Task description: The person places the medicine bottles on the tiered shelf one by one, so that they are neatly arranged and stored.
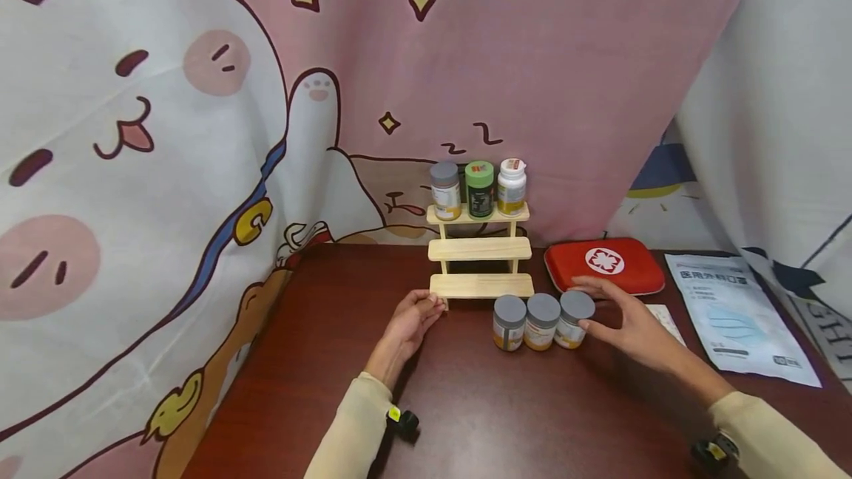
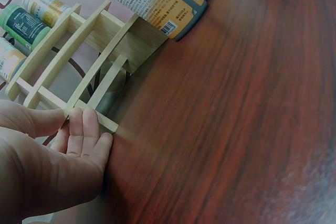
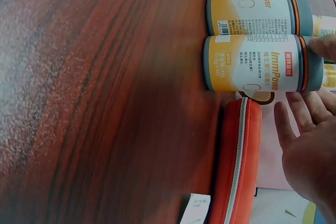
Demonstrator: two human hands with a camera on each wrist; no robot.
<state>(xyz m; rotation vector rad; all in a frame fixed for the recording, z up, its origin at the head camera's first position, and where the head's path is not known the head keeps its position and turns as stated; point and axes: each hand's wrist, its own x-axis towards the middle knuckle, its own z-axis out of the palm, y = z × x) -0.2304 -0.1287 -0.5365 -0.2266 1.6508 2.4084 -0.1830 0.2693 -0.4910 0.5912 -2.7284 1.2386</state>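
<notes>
A three-tier wooden display rack (image 1: 481, 248) stands on the table; my left hand (image 1: 413, 322) pinches its lower left end. In the left wrist view, the thumb and fingers of my left hand (image 2: 63, 150) lie on either side of the wood. Three grey-lidded supplement bottles stand upright in a row before the rack: a left one (image 1: 509, 324), a middle one (image 1: 542, 322) and a right one (image 1: 574, 320). Around the right bottle's lid my right hand (image 1: 629, 324) is spread, thumb by the lid (image 3: 313, 64) and fingers loosely extended beside it.
On the rack's top tier stand a grey-lidded bottle (image 1: 446, 192), a green-lidded bottle (image 1: 480, 189) and a white bottle (image 1: 512, 188). A red zip case (image 1: 566, 261), a small white card (image 1: 664, 320) and a mask packet (image 1: 739, 316) lie at the right. A printed curtain (image 1: 532, 58) hangs behind.
</notes>
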